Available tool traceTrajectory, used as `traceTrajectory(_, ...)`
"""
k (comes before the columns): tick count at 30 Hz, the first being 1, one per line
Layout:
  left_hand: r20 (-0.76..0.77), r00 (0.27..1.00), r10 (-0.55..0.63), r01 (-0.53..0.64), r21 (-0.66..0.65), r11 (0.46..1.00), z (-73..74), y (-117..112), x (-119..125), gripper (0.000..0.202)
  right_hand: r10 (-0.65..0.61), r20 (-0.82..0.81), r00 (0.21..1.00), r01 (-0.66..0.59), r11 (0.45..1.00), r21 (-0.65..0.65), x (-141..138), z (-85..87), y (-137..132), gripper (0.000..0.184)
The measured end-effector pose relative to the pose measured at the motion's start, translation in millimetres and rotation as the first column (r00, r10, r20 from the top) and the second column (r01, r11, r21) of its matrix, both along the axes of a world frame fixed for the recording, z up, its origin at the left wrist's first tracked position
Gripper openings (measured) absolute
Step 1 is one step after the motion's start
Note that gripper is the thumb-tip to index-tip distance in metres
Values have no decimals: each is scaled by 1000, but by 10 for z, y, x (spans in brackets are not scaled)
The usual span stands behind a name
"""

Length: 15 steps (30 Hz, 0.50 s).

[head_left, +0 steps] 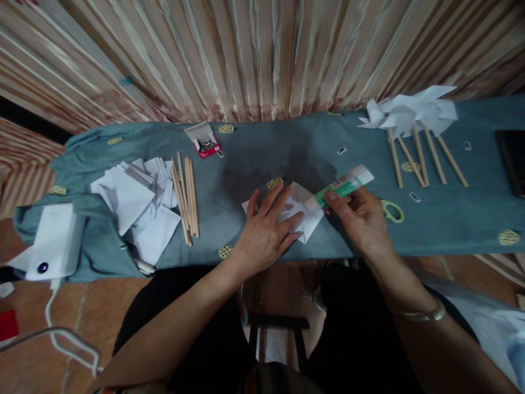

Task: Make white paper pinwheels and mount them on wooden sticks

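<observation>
- Head view: left hand (264, 232) spreads its fingers over the paper (314, 220); right hand (361, 218) pinches the tube (348, 181), thumb on top.
- Paper lies on the table (229, 180), partly under the left hand; likely light, thin and easily creased, best pressed flat near an edge.
- Tube, its end at the paper, looks stiff, perhaps smooth; hold it mid-barrel.

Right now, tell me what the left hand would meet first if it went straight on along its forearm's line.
Past the white paper already beneath it, the left hand would likely first meet the green-and-white item held in the right hand, though its height above the paper is unclear.
</observation>
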<state>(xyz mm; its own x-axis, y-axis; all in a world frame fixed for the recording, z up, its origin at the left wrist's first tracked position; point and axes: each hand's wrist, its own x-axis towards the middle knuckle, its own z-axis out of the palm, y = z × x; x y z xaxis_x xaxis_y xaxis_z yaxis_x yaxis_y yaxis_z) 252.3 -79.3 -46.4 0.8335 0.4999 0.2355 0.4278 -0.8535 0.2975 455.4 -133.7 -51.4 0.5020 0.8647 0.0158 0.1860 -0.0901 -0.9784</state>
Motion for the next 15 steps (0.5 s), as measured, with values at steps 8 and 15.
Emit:
traceTrajectory(8, -87, 994, -62, 60, -30, 998, -61, -75, 12, 42, 43, 187, 981, -38, 999, -34, -65, 8, 27, 32)
traceTrajectory(15, -122, 991, -56, 48, -65, 997, -133, -80, 32, 47, 105, 334, 937, -65, 990, -127, -101, 12, 47, 36)
